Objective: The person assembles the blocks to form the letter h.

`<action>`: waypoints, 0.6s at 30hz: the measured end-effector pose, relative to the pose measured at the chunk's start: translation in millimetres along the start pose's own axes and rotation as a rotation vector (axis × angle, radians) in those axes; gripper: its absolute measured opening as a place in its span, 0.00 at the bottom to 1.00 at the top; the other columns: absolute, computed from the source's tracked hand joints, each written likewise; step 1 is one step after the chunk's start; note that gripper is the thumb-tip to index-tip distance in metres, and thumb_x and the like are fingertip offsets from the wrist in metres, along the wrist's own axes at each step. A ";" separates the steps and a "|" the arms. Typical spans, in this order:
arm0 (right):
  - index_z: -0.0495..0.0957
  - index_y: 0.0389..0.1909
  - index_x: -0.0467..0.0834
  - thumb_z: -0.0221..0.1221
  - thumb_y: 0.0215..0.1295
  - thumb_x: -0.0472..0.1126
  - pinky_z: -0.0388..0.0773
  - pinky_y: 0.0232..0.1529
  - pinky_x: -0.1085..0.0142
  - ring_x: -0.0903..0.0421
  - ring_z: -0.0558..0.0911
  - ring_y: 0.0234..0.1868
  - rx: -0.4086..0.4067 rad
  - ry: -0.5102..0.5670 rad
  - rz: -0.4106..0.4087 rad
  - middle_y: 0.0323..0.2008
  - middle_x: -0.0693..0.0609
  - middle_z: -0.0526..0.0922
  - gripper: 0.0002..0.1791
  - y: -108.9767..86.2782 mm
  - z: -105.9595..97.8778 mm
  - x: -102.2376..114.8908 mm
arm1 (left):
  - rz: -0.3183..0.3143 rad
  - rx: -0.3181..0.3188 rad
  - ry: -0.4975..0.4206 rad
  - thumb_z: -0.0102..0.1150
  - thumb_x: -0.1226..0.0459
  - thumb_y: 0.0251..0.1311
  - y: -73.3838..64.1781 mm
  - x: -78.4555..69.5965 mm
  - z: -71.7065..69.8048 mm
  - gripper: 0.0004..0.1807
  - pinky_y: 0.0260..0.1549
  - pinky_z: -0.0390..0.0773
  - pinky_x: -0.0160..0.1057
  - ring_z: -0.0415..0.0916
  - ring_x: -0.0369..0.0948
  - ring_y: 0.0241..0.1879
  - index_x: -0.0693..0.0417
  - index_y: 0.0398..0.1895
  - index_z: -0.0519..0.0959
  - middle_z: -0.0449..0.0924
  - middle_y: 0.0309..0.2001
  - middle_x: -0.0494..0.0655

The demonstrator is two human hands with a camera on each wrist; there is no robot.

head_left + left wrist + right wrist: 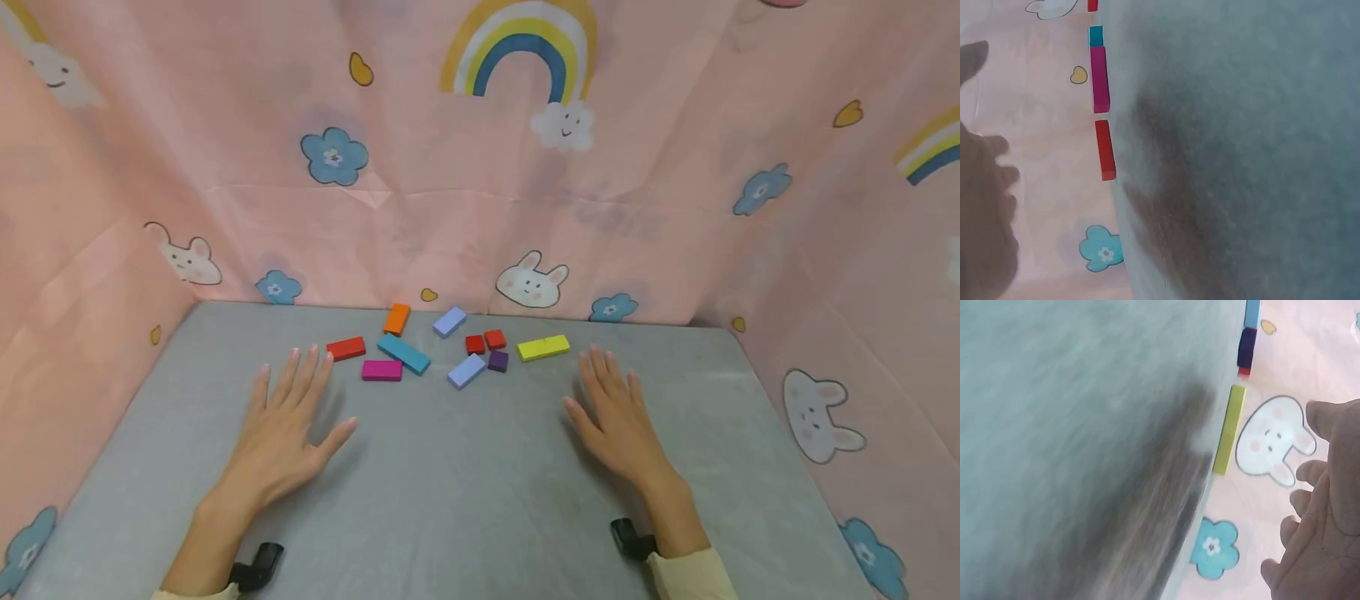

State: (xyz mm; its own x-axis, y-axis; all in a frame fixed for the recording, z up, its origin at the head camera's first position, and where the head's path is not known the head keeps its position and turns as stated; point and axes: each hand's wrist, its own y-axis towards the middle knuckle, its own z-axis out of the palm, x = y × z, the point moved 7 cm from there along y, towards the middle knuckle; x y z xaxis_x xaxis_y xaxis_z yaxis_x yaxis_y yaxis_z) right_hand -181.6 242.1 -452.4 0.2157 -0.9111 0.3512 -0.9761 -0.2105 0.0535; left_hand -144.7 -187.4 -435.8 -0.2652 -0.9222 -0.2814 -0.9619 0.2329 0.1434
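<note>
My left hand (281,442) hovers palm down above the grey table, fingers spread, holding nothing. Nearest its fingertips lies a long red block (346,348), with a magenta block (382,371), a teal block (403,353) and an orange block (397,319) beyond. My right hand (618,421) is likewise spread and holds nothing. A yellow block (543,347) lies just past its fingers. Between the hands are two pale blue blocks, one farther back (449,322) and one nearer (467,372), two small red blocks (475,344) and a small dark purple block (498,361).
The grey tabletop (465,500) stretches toward me in front of the blocks. A pink curtain (450,233) printed with rainbows, rabbits and flowers encloses the back and both sides. A black wrist-worn device sits on the left wrist (258,567) and another on the right (632,540).
</note>
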 end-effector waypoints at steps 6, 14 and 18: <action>0.51 0.86 0.44 0.55 0.79 0.57 0.44 0.84 0.31 0.36 0.47 0.87 -0.007 -0.029 -0.015 0.87 0.42 0.46 0.44 14.1 2.3 10.6 | 0.086 -0.034 -0.013 0.59 0.36 0.67 13.3 -11.3 -1.1 0.53 0.85 0.37 0.63 0.42 0.53 0.88 0.43 0.88 0.48 0.49 0.87 0.50; 0.57 0.84 0.42 0.60 0.76 0.54 0.49 0.84 0.33 0.34 0.50 0.86 -0.023 -0.020 -0.020 0.86 0.35 0.48 0.43 26.7 4.7 19.8 | 0.116 -0.034 -0.054 0.64 0.42 0.67 28.1 -24.6 3.1 0.48 0.82 0.51 0.66 0.52 0.57 0.85 0.50 0.84 0.59 0.56 0.85 0.54; 0.58 0.83 0.41 0.60 0.76 0.53 0.53 0.83 0.33 0.32 0.55 0.84 -0.027 0.001 -0.015 0.85 0.33 0.51 0.42 31.5 6.9 21.6 | 0.084 -0.042 -0.102 0.66 0.45 0.67 33.0 -27.3 6.5 0.45 0.81 0.56 0.66 0.58 0.58 0.82 0.52 0.82 0.64 0.61 0.82 0.57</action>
State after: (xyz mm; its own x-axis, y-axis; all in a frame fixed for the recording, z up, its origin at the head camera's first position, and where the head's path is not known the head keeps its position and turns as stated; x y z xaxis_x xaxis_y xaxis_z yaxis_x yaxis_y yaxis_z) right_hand -207.5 213.4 -449.6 0.2300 -0.9078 0.3507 -0.9732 -0.2144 0.0834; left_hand -169.6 -152.5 -429.5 -0.3519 -0.8633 -0.3617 -0.9330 0.2924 0.2098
